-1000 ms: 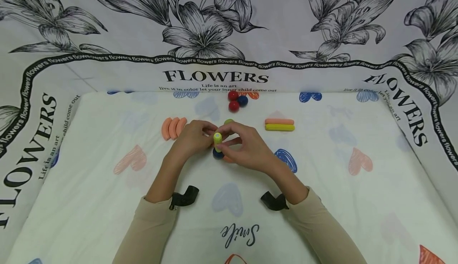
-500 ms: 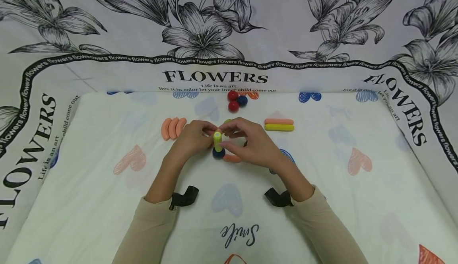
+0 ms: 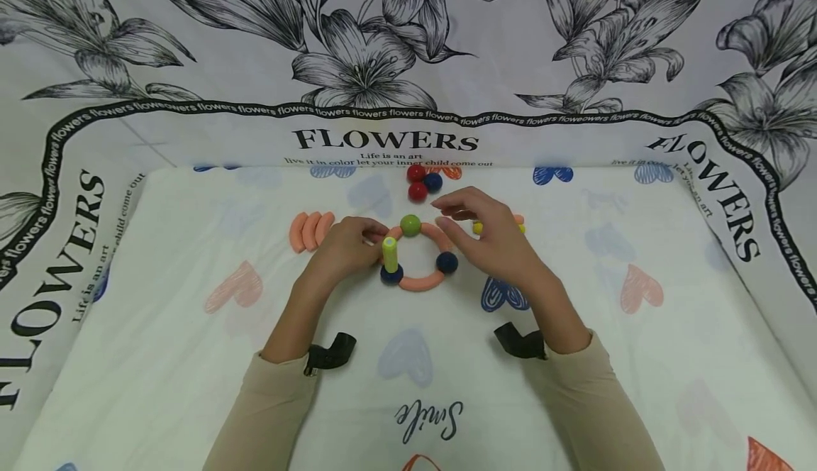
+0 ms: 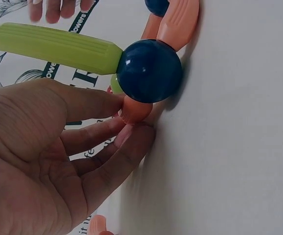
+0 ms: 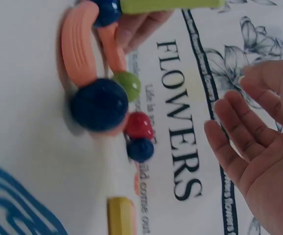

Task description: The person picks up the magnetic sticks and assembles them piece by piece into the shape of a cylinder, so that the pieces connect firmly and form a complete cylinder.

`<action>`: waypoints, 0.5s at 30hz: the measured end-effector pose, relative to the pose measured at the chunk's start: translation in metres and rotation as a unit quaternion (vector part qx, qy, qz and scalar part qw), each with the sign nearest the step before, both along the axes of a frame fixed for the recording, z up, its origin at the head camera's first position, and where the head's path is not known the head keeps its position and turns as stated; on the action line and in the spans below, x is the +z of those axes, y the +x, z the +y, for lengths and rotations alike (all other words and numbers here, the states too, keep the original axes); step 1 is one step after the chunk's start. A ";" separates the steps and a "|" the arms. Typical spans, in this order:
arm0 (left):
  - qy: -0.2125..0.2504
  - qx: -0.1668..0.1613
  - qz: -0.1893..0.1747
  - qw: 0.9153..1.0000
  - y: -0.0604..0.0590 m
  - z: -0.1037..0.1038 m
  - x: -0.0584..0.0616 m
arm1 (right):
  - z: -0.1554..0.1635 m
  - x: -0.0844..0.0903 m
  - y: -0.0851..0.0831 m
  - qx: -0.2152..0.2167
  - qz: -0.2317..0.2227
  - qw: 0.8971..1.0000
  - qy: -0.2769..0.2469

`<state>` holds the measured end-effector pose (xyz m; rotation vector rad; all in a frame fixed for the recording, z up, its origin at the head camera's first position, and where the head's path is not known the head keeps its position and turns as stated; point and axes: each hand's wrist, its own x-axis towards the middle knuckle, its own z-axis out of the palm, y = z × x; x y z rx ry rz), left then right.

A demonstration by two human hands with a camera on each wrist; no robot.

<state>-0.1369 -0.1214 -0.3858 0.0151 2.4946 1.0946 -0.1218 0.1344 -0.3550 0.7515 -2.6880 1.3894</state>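
Note:
On the cloth lies a ring of curved orange sticks (image 3: pixel 423 284) joined by balls: a green ball (image 3: pixel 411 225) at the back, a dark blue ball (image 3: pixel 447 262) at the right and another dark blue ball (image 4: pixel 150 71) at the left. A yellow-green stick (image 4: pixel 58 48) stands upright on the left blue ball. My left hand (image 3: pixel 347 247) pinches the curved orange stick (image 4: pixel 135 110) next to that ball between thumb and fingers. Off to the right of the ring, my right hand (image 3: pixel 494 237) hovers with relaxed fingers and holds nothing.
Several curved orange sticks (image 3: pixel 311 232) lie left of the ring. Two red balls (image 3: pixel 418 191) and a blue ball (image 3: pixel 433 183) sit behind it. A yellow stick (image 5: pixel 119 215) and an orange stick lie to the right, partly behind my right hand.
My right hand has let go of the upright yellow-green stick and moved right, uncovering the ring. My left hand has stayed in place. The stick remains standing on the blue ball.

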 end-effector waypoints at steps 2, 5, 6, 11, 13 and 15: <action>0.001 -0.001 -0.004 1.000 -0.001 0.000 -0.001 | 0.008 -0.001 -0.002 -0.017 0.003 1.000 0.024; 0.000 -0.005 -0.003 1.000 -0.001 0.000 -0.002 | 0.023 -0.003 -0.005 -0.039 -0.006 0.997 0.069; 0.000 -0.005 -0.002 1.000 -0.001 0.000 -0.002 | 0.028 -0.004 -0.007 -0.049 -0.009 0.995 0.086; -0.002 -0.010 0.002 1.000 0.000 0.000 -0.002 | 0.054 -0.007 -0.013 -0.097 -0.039 0.981 0.164; -0.005 -0.011 0.004 1.000 0.001 0.000 -0.002 | 0.060 -0.008 -0.015 -0.102 -0.055 0.976 0.182; -0.007 -0.010 0.006 1.000 0.001 0.000 -0.001 | 0.063 -0.010 -0.016 -0.096 -0.071 0.975 0.187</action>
